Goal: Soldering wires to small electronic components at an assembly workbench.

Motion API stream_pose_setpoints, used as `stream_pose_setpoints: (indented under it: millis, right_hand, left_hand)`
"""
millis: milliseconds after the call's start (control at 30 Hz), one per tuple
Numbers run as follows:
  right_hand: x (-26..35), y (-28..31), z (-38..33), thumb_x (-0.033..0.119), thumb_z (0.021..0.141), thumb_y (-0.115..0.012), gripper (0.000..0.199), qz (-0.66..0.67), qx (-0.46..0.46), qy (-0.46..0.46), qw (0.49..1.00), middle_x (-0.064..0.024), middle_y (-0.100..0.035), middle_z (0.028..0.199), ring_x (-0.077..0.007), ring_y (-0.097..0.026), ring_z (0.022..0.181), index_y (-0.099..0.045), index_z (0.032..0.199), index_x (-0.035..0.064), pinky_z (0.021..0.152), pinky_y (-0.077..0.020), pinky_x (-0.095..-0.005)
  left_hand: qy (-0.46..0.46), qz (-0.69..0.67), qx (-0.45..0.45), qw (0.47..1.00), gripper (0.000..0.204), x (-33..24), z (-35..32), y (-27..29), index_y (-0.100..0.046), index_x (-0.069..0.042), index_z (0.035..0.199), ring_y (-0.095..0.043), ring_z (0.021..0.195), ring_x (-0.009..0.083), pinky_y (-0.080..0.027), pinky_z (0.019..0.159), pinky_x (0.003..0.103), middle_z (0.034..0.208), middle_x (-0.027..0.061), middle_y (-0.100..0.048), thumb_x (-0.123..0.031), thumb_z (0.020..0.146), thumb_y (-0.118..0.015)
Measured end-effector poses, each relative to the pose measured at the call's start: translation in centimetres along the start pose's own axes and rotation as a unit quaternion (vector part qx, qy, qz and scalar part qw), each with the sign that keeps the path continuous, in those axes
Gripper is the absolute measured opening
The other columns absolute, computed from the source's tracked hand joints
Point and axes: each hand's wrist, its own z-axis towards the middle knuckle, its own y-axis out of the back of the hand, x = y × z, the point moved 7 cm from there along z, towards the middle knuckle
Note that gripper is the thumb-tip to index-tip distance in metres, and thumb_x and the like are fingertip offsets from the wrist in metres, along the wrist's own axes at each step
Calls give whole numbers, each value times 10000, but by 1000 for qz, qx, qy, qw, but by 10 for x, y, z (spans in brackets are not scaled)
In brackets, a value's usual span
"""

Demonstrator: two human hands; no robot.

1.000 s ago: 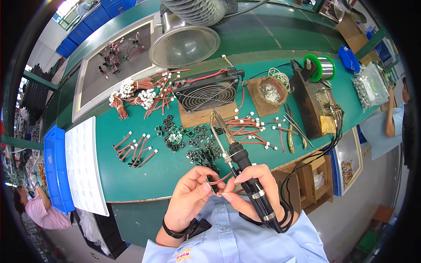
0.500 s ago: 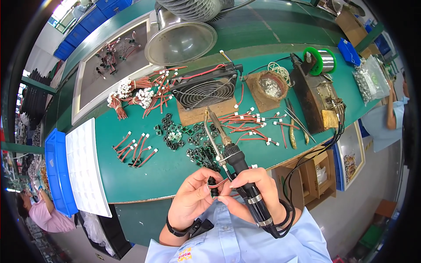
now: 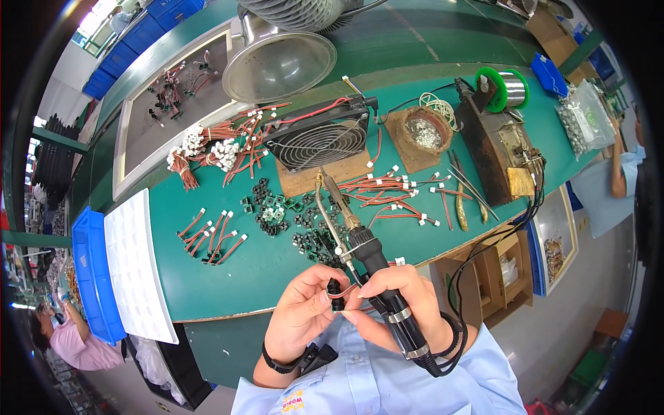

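My right hand point(image 3: 394, 297) grips a black-handled soldering iron point(image 3: 366, 252), its tip point(image 3: 325, 181) pointing away over the green bench point(image 3: 263, 266). My left hand point(image 3: 304, 311) pinches a small black component point(image 3: 335, 287) with a red wire, held against the fingers of my right hand close to my chest. A pile of small black and green components point(image 3: 297, 228) lies just beyond the hands. Short red wires with white connectors point(image 3: 391, 197) lie to the right of the iron's tip.
A black fan point(image 3: 321, 138) stands behind the pile, a metal extraction hood point(image 3: 280, 66) beyond it. A solder spool point(image 3: 501, 86), a soldering station point(image 3: 498, 149) and a round tip cleaner point(image 3: 425, 131) sit right. White tray point(image 3: 138, 266) and blue bin point(image 3: 90, 277) at left. Other people at both edges.
Both hands have stayed together near my chest. The iron's tip has swung slightly left over the component pile, and the small black part is more visible between my fingers.
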Motion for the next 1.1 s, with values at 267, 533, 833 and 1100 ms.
stream_pose_setpoints:
  millis: [267,533,833,1100]
  right_hand:
    - [1,1,2,-12,685,-737,416,-11,1,6,1000,-62,-643,762,-162,-648,688,-458,983,65,617,-465,-261]
    - [-3,1,0,-17,687,-734,416,6,-2,-10,1000,-57,-642,760,-155,-647,685,-457,987,67,620,-456,-259]
    - [-1,2,2,-30,690,-729,418,10,4,-4,1000,-59,-638,759,-154,-644,689,-449,988,61,615,-469,-257]
    - [-2,3,1,-33,690,-727,416,19,-6,-11,1000,-68,-638,770,-158,-646,692,-454,991,53,625,-478,-263]
  left_hand:
    - [-9,25,-2,1000,315,-2,-1,-1,-515,5,1105,-547,896,126,-438,738,235,1002,71,-577,-173,863,-611]
    - [-10,48,-3,999,322,-6,-2,-3,-525,11,1109,-549,918,128,-438,767,244,1009,71,-584,-166,857,-619]
    - [-16,46,1,999,318,-5,-2,-2,-537,15,1107,-565,951,137,-437,815,254,1060,81,-595,-153,851,-623]
    - [-28,60,0,998,310,-7,-2,-3,-540,14,1096,-563,936,136,-437,809,258,1046,77,-591,-149,848,-627]
